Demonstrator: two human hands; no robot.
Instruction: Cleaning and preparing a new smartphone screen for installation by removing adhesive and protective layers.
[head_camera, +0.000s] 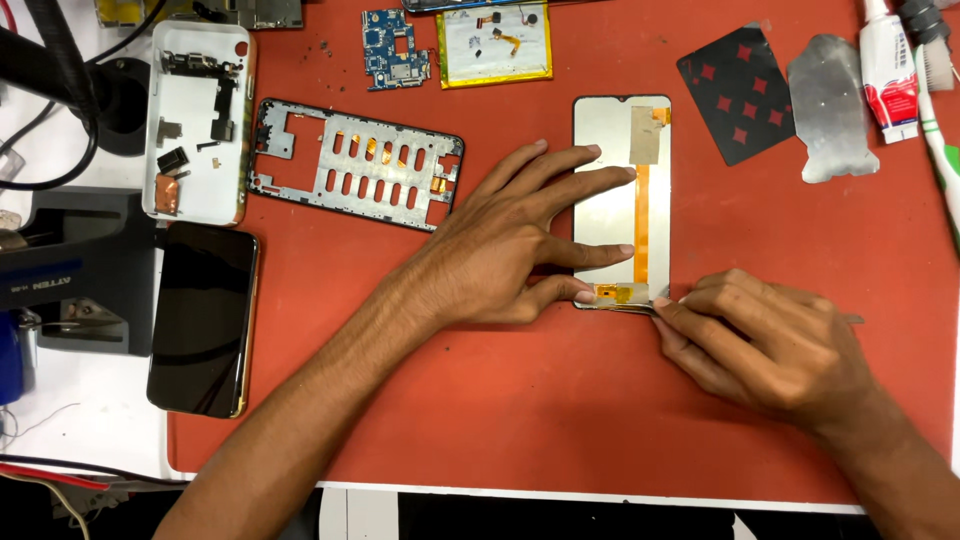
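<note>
Head view: left hand (500, 245) lies flat, fingers spread, pressing the phone screen panel (610, 160) at frame centre on the red mat (560, 420). Right hand (770, 345) pinches a thin metal tool (640, 309) at the panel's lower edge; its tip is hard to make out. A white-and-red tube (888, 75) at upper right is cut off.

Display panel (610, 190) on mat (520, 420), metal frame (355, 165) to its left, playing card (738, 92) to its right

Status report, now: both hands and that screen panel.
Left hand flat on the display panel, fingers spread. Right hand pinching a thin metal tool at the panel's lower edge. Mat around the panel unobstructed; metal frame sits left.
</note>
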